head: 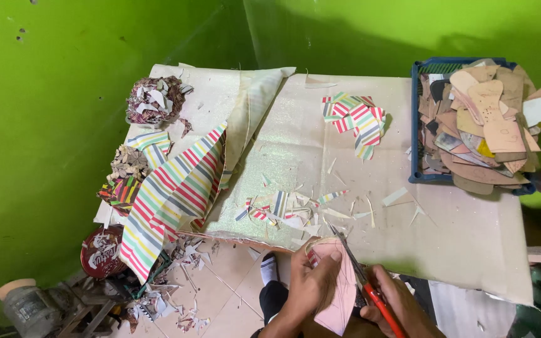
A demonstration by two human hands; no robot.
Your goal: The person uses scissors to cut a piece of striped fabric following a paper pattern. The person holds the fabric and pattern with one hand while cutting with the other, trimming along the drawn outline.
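My left hand (311, 285) grips a pinkish shoe-sole-shaped cardboard piece (340, 294) with a strip of striped fabric along its edge, at the table's near edge. In my right hand (396, 300) are red-handled scissors (361, 275), blades pointing up-left and touching the top of the piece. Just beyond my hands lies a scatter of striped and pale offcuts (295, 209) on the glittery table sheet (458, 219).
A pile of cut striped pieces (357, 119) lies at the back centre. A blue crate (416, 125) at the right holds several cardboard sole patterns. A striped fabric sheet (170, 188) hangs off the left side. Scrap heaps (154, 100) sit far left; a round tin (100, 253) and scraps lie on the floor.
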